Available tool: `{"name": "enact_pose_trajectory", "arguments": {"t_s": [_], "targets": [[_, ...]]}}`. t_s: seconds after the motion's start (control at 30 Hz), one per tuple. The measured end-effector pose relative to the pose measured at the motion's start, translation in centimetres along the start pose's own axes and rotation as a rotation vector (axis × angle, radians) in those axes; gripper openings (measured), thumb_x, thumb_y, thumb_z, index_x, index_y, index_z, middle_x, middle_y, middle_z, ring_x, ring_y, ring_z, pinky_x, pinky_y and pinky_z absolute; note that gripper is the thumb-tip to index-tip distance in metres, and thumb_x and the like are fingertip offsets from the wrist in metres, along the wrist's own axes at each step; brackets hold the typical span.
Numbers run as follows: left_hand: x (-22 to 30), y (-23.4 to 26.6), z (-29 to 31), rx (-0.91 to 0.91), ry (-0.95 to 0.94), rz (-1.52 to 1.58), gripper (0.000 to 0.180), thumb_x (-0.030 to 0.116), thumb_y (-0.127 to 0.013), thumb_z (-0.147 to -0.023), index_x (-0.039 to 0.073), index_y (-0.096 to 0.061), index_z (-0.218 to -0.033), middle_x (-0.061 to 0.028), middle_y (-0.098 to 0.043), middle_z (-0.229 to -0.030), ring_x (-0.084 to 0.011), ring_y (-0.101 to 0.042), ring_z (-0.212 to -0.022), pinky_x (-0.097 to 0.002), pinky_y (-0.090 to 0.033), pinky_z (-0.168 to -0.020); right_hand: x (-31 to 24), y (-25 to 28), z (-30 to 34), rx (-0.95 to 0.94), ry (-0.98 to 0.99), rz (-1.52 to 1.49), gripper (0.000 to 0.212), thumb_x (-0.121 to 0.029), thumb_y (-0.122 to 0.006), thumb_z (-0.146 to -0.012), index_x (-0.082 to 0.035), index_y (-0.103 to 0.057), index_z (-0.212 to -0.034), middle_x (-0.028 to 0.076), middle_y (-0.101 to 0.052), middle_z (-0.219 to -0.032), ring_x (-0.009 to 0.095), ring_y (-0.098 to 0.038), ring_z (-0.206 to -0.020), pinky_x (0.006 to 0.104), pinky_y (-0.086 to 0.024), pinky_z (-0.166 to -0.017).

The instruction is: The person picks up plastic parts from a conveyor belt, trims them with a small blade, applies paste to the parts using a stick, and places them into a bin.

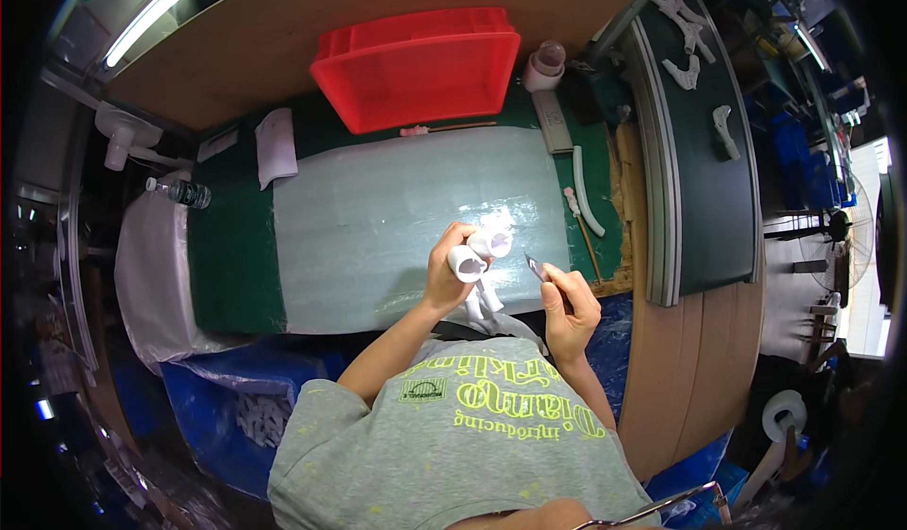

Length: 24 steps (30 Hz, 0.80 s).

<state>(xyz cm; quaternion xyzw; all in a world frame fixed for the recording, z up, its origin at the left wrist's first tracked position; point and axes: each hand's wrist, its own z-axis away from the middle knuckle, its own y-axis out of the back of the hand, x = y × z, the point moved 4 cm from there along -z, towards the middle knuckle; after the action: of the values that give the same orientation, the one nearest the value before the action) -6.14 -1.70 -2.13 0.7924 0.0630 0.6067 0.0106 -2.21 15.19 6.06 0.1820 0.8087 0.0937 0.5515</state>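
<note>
Just rightward of the left hand (pixel 443 272), which clasps white tubes (pixel 459 264), the right hand (pixel 571 309) grips a knife (pixel 538 270), tip slanting leftward.

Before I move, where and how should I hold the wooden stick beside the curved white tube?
Probably the bare shaft of the wooden stick, pinched crosswise from the near side: it lies flat, its slim end toward the person, its lumpy pale tip away beside the curved white tube. The right hand holds a bladed tool.
</note>
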Motion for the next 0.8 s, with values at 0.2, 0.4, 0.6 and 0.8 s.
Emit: {"name": "enact_pose_trajectory", "arguments": {"t_s": [0.2,0.4,0.6,0.8], "targets": [[0.6,0.4,-0.3,-0.194,0.065,0.114,0.029,-0.008,-0.068,-0.068,0.003,-0.055,-0.092,-0.0011,-0.055,-0.084,-0.0089,-0.054,-0.076,-0.0223,-0.046,-0.066,1.9,0.7,-0.5,0.062,-0.149,-0.143,0.019,-0.006,-0.062,-0.083,0.001,-0.063,-0.101,0.003,-0.057,-0.075,0.008,-0.048,-0.064,0.0203,-0.037,-0.056],[0.9,0.5,-0.7,-0.278,0.07,0.163,0.027,-0.01,-0.068,-0.068,0.002,-0.057,-0.09,-0.0031,-0.056,-0.088,-0.0092,-0.053,-0.078,-0.0225,-0.048,-0.068,2.6,0.8,0.2,0.062,-0.168,-0.136,0.019,-0.006,-0.062,-0.084,0.002,-0.063,-0.101,0.003,-0.057,-0.076,0.008,-0.048,-0.065,0.0201,-0.037,-0.057],[0.5,0.5,-0.5,-0.312,0.122,0.207,0.026,-0.008,-0.069,-0.068,0.002,-0.058,-0.089,-0.0028,-0.057,-0.089,-0.0087,-0.054,-0.078,-0.0227,-0.048,-0.068,3.1,1.1,0.9,0.055,-0.193,-0.141,0.017,-0.007,-0.06,-0.085,0.002,-0.063,-0.099,0.003,-0.056,-0.076,0.008,-0.048,-0.065,0.0203,-0.037,-0.057],[1.0,0.6,-0.6,-0.333,0.165,0.209,0.025,-0.002,-0.072,-0.068,0.004,-0.059,-0.088,0.0001,-0.058,-0.085,-0.0069,-0.053,-0.077,-0.0222,-0.045,-0.069,3.9,1.1,1.7,0.068,-0.21,-0.12,0.015,-0.011,-0.056,-0.089,0.004,-0.058,-0.092,0.004,-0.051,-0.074,0.009,-0.045,-0.064,0.0219,-0.036,-0.058]]}}
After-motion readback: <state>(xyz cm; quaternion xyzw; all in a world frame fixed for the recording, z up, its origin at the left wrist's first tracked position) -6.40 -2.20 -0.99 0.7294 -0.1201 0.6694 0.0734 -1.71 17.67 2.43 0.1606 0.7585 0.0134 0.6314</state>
